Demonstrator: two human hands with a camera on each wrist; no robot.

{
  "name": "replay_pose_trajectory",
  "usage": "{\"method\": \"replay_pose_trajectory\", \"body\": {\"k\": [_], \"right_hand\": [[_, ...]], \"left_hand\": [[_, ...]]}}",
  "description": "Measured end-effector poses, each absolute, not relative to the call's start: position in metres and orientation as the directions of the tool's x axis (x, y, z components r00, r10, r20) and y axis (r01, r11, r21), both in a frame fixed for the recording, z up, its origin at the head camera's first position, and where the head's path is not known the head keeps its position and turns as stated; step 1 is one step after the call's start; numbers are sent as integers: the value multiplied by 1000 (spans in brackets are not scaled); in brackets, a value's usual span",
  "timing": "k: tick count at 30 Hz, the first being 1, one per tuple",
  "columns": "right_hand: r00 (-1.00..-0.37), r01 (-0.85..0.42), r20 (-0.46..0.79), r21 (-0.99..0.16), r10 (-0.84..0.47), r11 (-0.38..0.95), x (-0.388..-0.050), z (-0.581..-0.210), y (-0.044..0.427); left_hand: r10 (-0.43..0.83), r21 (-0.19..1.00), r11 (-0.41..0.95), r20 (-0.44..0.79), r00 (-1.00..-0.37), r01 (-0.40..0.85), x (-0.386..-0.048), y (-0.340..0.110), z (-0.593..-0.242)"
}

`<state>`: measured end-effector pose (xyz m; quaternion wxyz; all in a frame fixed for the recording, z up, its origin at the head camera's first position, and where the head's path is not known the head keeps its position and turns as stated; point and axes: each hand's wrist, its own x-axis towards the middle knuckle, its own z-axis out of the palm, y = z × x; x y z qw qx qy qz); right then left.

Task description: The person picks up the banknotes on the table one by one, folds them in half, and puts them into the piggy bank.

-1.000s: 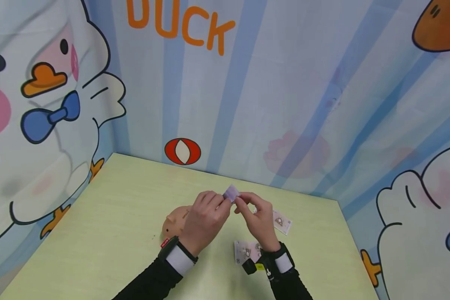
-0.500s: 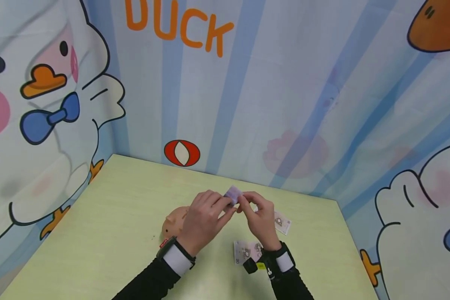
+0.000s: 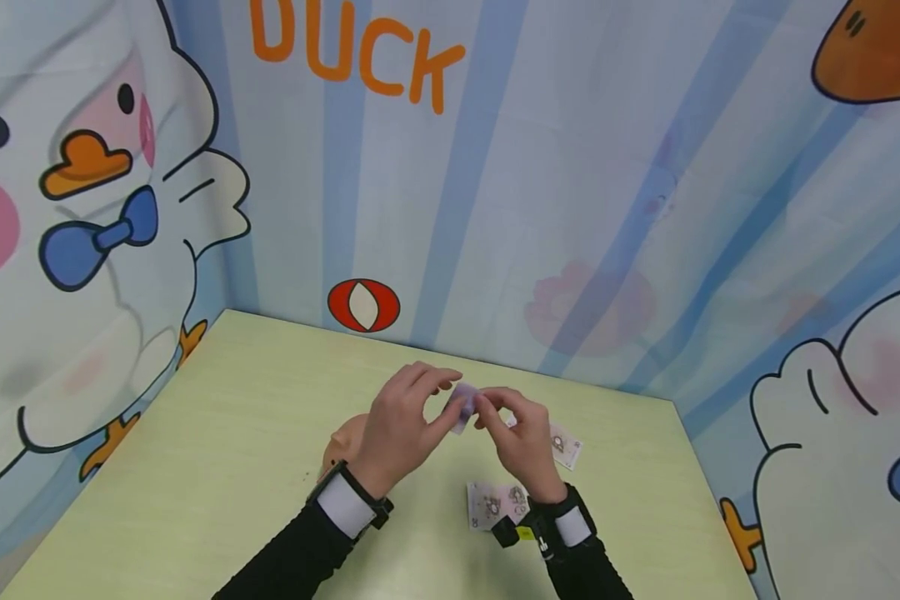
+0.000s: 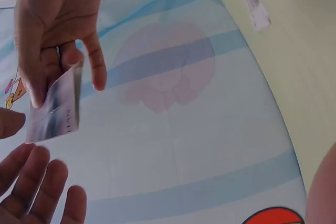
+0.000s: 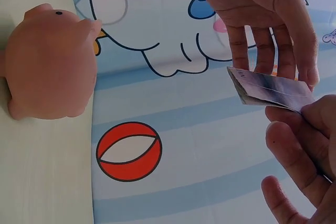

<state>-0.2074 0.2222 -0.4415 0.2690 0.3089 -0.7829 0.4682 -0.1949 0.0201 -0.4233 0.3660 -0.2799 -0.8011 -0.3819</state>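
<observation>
A small folded purple banknote point(image 3: 461, 410) is held up above the table between the two hands. My right hand point(image 3: 523, 440) pinches one edge of it between thumb and fingers. My left hand point(image 3: 401, 429) is at the opposite side, its thumb close to the note and its fingers spread and loosely bent. In the left wrist view those fingers point(image 4: 31, 182) lie apart from one another beside the folded note point(image 4: 55, 111); whether a fingertip touches it I cannot tell. The right wrist view shows the note's layers point(image 5: 273, 90) slightly parted at one end.
A pink-tan piggy bank point(image 5: 52, 64) stands on the pale yellow table point(image 3: 255, 467), partly behind my left hand in the head view. One banknote point(image 3: 566, 446) lies beyond my right hand, another point(image 3: 493, 505) by the right wrist. A duck-print cloth point(image 3: 390, 183) hangs behind.
My left hand has loosened from the folded banknote, its fingers rising and spreading. The note has turned more upright in my right hand, which stays nearly in place.
</observation>
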Motion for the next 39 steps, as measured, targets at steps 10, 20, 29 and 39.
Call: {"method": "replay_pose_trajectory", "body": {"k": [10, 20, 29, 39], "right_hand": [[-582, -796, 740, -433, -336, 423, -205, -438, 223], [-589, -789, 734, -430, -340, 438, -205, -438, 226], [-618, -770, 729, -486, -294, 413, -203, -436, 226], [-627, -764, 739, -520, -247, 382, -201, -432, 227]], "left_hand": [[229, 550, 443, 694, -682, 708, -196, 17, -418], [286, 549, 420, 675, -680, 722, -197, 16, -418], [204, 646, 329, 663, -720, 689, -198, 13, -423], [179, 688, 287, 645, -743, 667, -195, 13, -426]]}}
